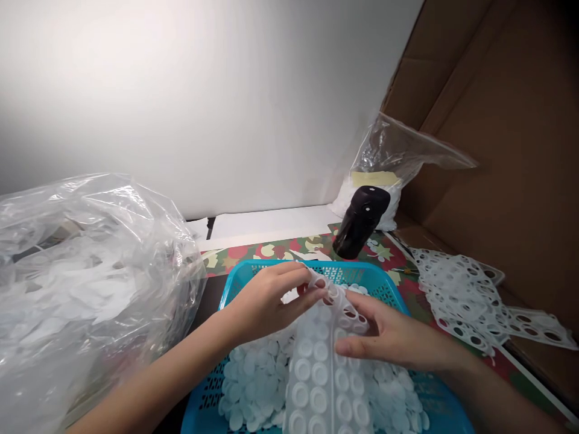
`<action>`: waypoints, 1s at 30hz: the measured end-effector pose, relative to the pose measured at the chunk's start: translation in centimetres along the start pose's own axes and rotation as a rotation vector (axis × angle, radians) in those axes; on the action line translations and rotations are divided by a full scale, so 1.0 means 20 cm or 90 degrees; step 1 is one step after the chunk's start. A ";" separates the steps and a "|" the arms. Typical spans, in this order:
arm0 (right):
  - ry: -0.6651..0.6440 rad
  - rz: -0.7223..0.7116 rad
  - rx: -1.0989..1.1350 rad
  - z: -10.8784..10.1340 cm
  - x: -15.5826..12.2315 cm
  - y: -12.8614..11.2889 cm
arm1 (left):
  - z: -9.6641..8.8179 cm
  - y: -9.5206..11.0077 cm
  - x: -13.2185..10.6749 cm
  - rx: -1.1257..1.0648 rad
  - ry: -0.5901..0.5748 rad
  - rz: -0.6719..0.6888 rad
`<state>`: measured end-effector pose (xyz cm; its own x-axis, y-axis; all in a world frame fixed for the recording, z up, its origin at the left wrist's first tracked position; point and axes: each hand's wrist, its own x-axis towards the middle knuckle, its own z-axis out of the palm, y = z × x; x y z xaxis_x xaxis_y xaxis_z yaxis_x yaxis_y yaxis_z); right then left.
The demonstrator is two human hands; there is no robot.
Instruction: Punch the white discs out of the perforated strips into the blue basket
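A translucent, rubbery moulded sheet with rows of round cup-like pieces lies over the blue plastic basket. At its far end, a perforated web with round holes is lifted and folded back. My left hand pinches this web between thumb and fingers. My right hand grips the sheet's right side, its thumb on top and its fingers partly hidden behind the web. Below the sheet, many loose translucent discs fill the basket.
At left stands a large clear plastic bag of whitish pieces. Behind the basket are a black cylindrical object and a clear bag with white contents. Perforated sheets are piled at right, beside a cardboard wall.
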<state>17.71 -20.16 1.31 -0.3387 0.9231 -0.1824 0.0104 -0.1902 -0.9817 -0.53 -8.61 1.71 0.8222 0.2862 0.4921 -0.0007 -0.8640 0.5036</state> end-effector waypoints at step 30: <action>0.071 0.024 0.123 -0.06 0.02 0.05 | -0.02 0.01 0.01 0.078 0.052 0.132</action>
<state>18.68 -19.50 0.26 -0.2346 0.9433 -0.2348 -0.1636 -0.2764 -0.9470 -0.48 -8.55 2.14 0.7625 0.1257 0.6347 -0.0912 -0.9503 0.2977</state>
